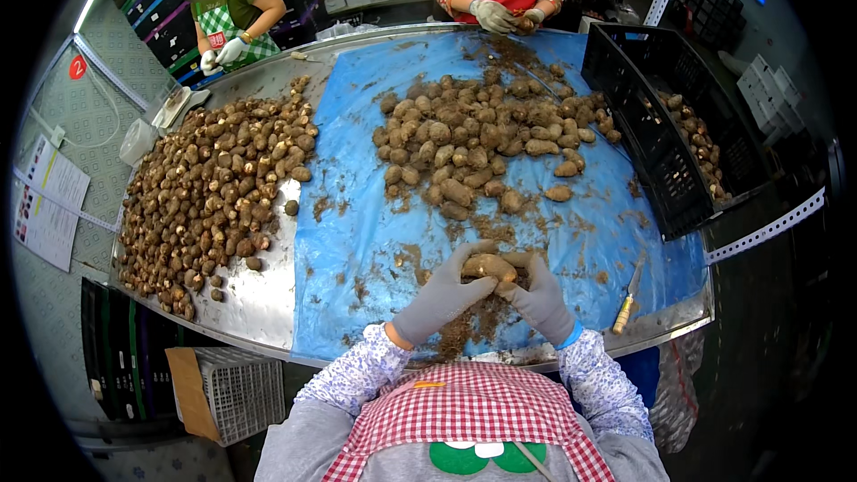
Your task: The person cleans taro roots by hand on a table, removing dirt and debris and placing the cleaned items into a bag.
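My left hand (450, 296), in a grey glove, is closed around a brown taro corm (491, 266) at the near part of the blue plastic sheet (402, 241). Close beside it, my right hand (541, 298), gloved alike, holds another taro corm (517, 259), partly hidden by the fingers. Loose root fibres (462, 335) lie below both hands. A heap of hairy taro corms (469, 134) spreads over the sheet beyond them. On the bare metal at the left is a large pile of taro corms (214, 187), many with pale cut ends. A knife (627, 304) with a light handle rests at the right.
A black plastic crate (659, 140) with taro corms inside stands at the right edge of the metal table (268, 288). Two people in aprons stand across the table; one's gloved hands (502, 17) hold a corm. A white basket (241, 391) is below the table at left.
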A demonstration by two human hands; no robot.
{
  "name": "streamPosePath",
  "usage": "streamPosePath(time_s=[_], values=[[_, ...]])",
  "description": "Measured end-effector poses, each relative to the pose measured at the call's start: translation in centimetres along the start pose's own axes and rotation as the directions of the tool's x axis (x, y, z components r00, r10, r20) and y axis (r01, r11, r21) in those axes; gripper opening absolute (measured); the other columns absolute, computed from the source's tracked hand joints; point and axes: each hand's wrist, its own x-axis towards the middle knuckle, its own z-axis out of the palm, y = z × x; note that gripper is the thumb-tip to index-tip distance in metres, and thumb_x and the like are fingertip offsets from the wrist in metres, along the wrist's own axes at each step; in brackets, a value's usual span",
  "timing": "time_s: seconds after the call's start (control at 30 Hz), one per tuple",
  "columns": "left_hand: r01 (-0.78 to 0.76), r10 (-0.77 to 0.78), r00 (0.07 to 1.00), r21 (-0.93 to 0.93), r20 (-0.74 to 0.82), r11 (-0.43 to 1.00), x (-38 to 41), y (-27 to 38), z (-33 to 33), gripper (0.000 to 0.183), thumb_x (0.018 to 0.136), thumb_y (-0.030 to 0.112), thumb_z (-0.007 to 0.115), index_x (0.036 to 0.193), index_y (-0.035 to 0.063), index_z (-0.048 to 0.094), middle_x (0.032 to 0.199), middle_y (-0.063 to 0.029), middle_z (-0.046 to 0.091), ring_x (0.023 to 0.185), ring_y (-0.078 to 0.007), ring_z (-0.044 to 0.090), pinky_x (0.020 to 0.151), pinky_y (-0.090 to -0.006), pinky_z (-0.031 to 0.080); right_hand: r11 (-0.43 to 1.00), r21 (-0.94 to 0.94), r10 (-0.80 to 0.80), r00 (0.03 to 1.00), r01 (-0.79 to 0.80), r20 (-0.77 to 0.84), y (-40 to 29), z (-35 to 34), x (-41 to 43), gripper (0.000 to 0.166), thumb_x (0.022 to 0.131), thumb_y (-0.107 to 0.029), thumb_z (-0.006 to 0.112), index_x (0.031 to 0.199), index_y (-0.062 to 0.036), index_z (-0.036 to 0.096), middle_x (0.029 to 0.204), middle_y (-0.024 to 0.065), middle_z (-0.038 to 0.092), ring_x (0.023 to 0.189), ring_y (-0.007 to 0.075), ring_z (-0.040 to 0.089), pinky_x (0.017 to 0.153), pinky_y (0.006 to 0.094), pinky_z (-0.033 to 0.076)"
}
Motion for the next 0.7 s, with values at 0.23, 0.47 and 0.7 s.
streamPosePath(time_s=[0.23, 0.47, 0.7], values=[[-0.125, 0.164, 0.981, 0.31, -0.101, 0.943, 0.7, -1.0, -0.1, 0.03, 0.083, 0.008, 0.055, 0.111, 0.0005, 0.06, 0.109, -0.0094, 0.059, 0.097, -0.0172, 0.058, 0.087, -0.0278, 0.048, 0.986, -0.167, 0.016, 1.0, -0.011, 0.027, -2.6, -0.1, 0.0, 0.052, 0.082, -0.029, 0.069, 0.118, 0.0032, 0.051, 0.1, 0.0151, 0.062, 0.091, 0.0219, 0.061, 0.077, 0.0337, 0.049], [0.044, -0.041, 0.999, 0.133, -0.029, 0.99, 1.4, -0.9, -3.4, 0.028, 0.087, 0.01, 0.051, 0.111, -0.0007, 0.06, 0.101, -0.0084, 0.064, 0.093, -0.0143, 0.06, 0.084, -0.0277, 0.049, 0.962, -0.273, 0.033, 0.996, -0.008, 0.086, -3.3, -1.2, 0.8, 0.049, 0.08, -0.027, 0.071, 0.115, 0.0025, 0.053, 0.097, 0.0145, 0.064, 0.086, 0.0213, 0.062, 0.075, 0.0316, 0.05], [-0.03, 0.075, 0.991, 0.367, -0.109, 0.93, 0.9, 0.4, -1.0, 0.029, 0.089, 0.012, 0.05, 0.113, -0.0019, 0.058, 0.098, -0.0087, 0.064, 0.085, -0.0121, 0.061, 0.076, -0.0284, 0.051, 0.9, -0.395, -0.135, 0.979, 0.185, 0.151, -2.9, -1.3, 1.4, 0.048, 0.08, -0.025, 0.071, 0.116, 0.0027, 0.054, 0.098, 0.0153, 0.064, 0.087, 0.0217, 0.063, 0.074, 0.0324, 0.051]])
